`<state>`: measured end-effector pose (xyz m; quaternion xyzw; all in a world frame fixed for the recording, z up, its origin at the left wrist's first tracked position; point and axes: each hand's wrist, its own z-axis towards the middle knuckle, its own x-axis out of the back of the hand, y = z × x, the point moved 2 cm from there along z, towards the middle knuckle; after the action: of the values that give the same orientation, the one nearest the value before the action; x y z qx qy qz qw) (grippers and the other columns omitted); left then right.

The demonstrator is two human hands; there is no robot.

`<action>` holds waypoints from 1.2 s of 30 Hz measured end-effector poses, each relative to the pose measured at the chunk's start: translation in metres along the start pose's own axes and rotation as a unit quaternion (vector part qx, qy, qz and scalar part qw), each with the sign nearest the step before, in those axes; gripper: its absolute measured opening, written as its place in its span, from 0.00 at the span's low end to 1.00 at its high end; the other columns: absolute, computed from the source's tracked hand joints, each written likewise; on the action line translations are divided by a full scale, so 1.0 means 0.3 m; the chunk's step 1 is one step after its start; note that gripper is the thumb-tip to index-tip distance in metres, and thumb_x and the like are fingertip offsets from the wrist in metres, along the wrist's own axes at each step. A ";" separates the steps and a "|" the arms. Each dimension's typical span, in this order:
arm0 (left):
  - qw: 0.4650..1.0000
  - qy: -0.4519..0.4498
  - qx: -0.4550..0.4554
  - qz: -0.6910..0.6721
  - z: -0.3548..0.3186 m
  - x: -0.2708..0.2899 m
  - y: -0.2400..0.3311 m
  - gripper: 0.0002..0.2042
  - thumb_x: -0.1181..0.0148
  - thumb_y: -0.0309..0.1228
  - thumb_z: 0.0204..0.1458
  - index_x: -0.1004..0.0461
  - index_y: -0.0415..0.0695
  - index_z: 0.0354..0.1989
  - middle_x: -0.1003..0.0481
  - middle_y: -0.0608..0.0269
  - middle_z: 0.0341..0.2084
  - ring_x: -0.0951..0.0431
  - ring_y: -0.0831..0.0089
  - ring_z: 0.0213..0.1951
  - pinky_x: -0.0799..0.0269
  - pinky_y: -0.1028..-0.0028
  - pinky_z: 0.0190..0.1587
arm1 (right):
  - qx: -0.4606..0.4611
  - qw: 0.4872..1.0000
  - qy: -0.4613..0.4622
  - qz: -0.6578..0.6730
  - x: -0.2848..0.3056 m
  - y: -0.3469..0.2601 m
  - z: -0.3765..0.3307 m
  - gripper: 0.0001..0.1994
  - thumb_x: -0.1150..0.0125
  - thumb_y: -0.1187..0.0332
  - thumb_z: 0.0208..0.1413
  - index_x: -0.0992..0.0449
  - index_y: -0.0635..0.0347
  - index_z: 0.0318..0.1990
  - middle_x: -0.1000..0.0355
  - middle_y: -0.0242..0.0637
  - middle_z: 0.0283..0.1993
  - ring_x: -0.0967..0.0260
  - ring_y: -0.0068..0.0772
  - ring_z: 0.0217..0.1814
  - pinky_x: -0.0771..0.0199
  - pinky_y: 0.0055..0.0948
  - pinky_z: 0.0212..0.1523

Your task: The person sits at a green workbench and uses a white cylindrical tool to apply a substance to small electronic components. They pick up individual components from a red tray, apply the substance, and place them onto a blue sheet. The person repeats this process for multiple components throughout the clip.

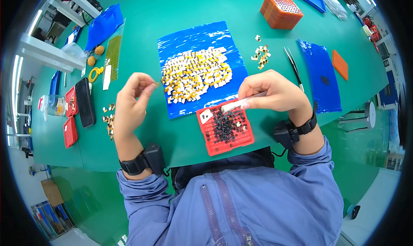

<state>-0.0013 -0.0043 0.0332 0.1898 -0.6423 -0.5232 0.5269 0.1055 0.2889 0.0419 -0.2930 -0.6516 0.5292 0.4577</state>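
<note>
The red tray lies on the green counter just in front of the person, its grid partly filled with small black parts, with a few gold pieces and a white tag near its upper left corner. Over its top edge the right hand has its fingers closed around a slim white pen-like tool, whose tip points left above the tray. The left hand is raised to the left of the tray, its thumb and forefinger pinched on a tiny piece too small to make out. Both wrists carry black bands with a small black box

Just behind the tray and touching its far edge, a blue plastic sheet carries a dense heap of small yellow-and-white pieces. To the right of the sheet lie a loose scatter of gold pieces and black tweezers, then a second blue sheet with an orange tray beside it. A stack of orange trays stands farther back. On the left, near the left hand, are more gold pieces, a black phone and two small red trays
</note>
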 end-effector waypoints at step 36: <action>0.810 -0.226 0.075 -0.535 -0.055 -0.309 0.069 0.02 0.48 0.24 0.56 0.34 0.41 0.35 0.27 0.63 0.27 0.26 0.79 0.30 0.30 0.81 0.32 | -0.019 0.997 -0.031 0.069 -0.033 0.005 0.027 0.07 0.38 0.70 0.52 0.27 0.64 0.33 0.35 0.23 0.23 0.44 0.10 0.23 0.45 0.15 0.22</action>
<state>0.0541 0.0695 0.0053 0.4188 -0.5771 -0.7010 -0.0123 0.1021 0.2772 0.0375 -0.3301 -0.6535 0.5556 0.3941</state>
